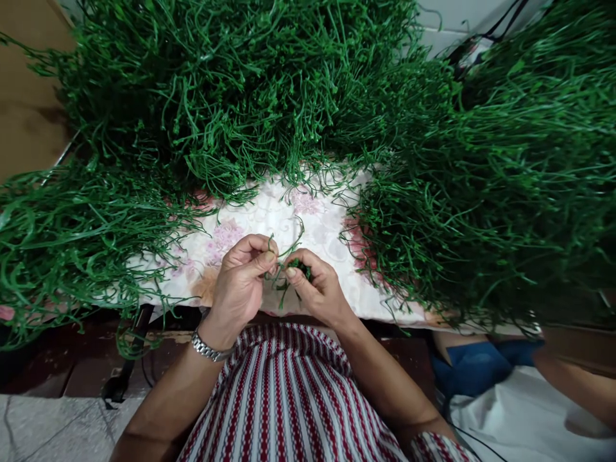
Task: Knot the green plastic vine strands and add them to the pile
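Close together above the table's front edge, both my hands work on thin green branching stems, which look like artificial plant stems. My left hand (pixel 243 276) pinches one green stem (pixel 293 244) between thumb and forefinger. Its curved end rises between the hands. My right hand (pixel 320 289) is closed, with a small bunch of green stems (pixel 304 269) partly hidden behind its curled fingers. Some stem tips hang below the fingertips. Where the hands meet, the fingers hide which pieces are joined.
Large heaps of green stems lie at the back (pixel 231 83), on the left (pixel 72 237) and on the right (pixel 481 192). A floral tablecloth (pixel 260 218) shows between them. At lower right, another person's arm (pixel 572 378) and blue clothing (pixel 476 366) are near the table.
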A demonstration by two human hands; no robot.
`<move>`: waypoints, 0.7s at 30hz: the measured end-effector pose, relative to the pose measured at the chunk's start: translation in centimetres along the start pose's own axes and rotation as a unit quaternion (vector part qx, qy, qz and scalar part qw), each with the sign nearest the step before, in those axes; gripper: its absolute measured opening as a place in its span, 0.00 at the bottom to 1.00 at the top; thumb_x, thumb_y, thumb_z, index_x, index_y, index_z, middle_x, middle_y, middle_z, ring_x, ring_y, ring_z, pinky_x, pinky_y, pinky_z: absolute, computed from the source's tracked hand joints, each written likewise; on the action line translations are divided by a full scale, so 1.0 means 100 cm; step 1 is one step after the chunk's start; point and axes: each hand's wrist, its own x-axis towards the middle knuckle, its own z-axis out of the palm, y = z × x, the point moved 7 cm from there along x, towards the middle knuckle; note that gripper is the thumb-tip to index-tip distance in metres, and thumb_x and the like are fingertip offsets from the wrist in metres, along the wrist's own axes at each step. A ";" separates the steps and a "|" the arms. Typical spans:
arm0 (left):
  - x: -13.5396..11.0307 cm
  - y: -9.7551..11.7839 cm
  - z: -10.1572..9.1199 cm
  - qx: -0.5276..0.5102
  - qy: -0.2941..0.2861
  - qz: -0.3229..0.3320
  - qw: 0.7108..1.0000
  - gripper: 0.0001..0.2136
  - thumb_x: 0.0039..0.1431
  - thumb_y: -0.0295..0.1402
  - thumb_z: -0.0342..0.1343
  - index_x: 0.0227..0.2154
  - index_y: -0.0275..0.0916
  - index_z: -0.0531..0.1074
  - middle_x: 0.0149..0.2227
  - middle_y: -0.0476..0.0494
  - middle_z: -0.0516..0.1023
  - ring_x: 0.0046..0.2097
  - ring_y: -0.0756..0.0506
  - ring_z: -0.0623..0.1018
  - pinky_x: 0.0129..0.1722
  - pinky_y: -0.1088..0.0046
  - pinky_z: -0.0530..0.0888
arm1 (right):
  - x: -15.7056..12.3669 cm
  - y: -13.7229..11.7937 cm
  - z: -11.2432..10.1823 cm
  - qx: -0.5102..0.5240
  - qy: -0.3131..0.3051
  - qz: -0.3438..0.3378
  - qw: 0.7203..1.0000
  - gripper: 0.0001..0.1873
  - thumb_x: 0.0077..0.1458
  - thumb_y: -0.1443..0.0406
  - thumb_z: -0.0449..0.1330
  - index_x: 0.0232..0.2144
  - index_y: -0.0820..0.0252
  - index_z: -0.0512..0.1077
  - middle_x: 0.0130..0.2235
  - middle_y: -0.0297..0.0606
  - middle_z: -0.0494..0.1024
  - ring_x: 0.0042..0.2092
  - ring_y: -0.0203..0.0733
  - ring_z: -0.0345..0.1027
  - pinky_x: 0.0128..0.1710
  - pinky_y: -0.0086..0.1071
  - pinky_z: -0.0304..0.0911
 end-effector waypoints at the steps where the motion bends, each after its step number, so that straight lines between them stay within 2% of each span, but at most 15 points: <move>1: -0.001 -0.001 -0.001 0.002 0.012 0.012 1.000 0.06 0.43 0.25 0.60 0.22 0.36 0.67 0.26 0.52 0.68 0.26 0.55 0.65 0.27 0.79 0.64 | 0.000 0.002 0.000 0.011 0.002 0.011 1.000 0.09 0.58 0.62 0.54 0.35 0.62 0.68 0.31 0.35 0.70 0.33 0.33 0.63 0.34 0.27 0.60; 5: -0.004 -0.007 -0.002 -0.013 0.049 0.065 0.997 0.05 0.44 0.23 0.60 0.21 0.37 0.68 0.28 0.52 0.67 0.31 0.54 0.66 0.31 0.81 0.65 | -0.003 0.007 0.009 0.122 -0.019 0.054 0.991 0.11 0.56 0.59 0.56 0.36 0.62 0.69 0.29 0.33 0.71 0.29 0.31 0.63 0.31 0.25 0.60; 8: -0.005 -0.012 -0.002 -0.020 0.062 0.081 0.995 0.05 0.44 0.23 0.60 0.22 0.37 0.70 0.28 0.52 0.67 0.31 0.55 0.67 0.31 0.81 0.65 | -0.005 0.013 0.014 0.187 -0.006 0.107 0.977 0.14 0.52 0.57 0.60 0.34 0.63 0.70 0.26 0.32 0.69 0.27 0.30 0.60 0.28 0.25 0.59; 13: -0.006 -0.017 0.001 -0.015 0.054 0.071 0.996 0.05 0.43 0.24 0.62 0.22 0.36 0.70 0.26 0.52 0.69 0.29 0.54 0.68 0.31 0.81 0.66 | -0.007 0.020 0.013 0.175 0.019 0.138 0.975 0.14 0.53 0.55 0.59 0.30 0.62 0.68 0.23 0.29 0.64 0.24 0.29 0.55 0.23 0.24 0.55; 16: -0.003 -0.017 0.001 -0.043 0.050 0.050 0.997 0.06 0.46 0.26 0.60 0.24 0.37 0.68 0.23 0.52 0.70 0.27 0.54 0.69 0.29 0.80 0.67 | -0.008 0.016 0.016 0.104 -0.002 0.082 0.991 0.13 0.56 0.57 0.55 0.29 0.61 0.66 0.23 0.30 0.64 0.25 0.31 0.56 0.26 0.25 0.56; 19: 0.003 -0.009 -0.002 -0.059 0.044 0.059 0.996 0.07 0.50 0.29 0.59 0.26 0.39 0.64 0.18 0.55 0.66 0.22 0.53 0.66 0.26 0.78 0.67 | -0.011 -0.003 0.022 0.021 -0.039 -0.040 0.998 0.11 0.58 0.60 0.51 0.27 0.61 0.65 0.25 0.33 0.65 0.28 0.33 0.58 0.29 0.28 0.58; 21: 0.006 0.004 -0.004 -0.047 0.026 0.087 0.995 0.08 0.50 0.29 0.60 0.26 0.39 0.63 0.17 0.55 0.65 0.21 0.53 0.65 0.25 0.77 0.67 | -0.014 -0.018 0.019 -0.037 -0.040 -0.105 0.993 0.10 0.59 0.63 0.49 0.28 0.61 0.64 0.25 0.34 0.64 0.28 0.34 0.59 0.31 0.30 0.58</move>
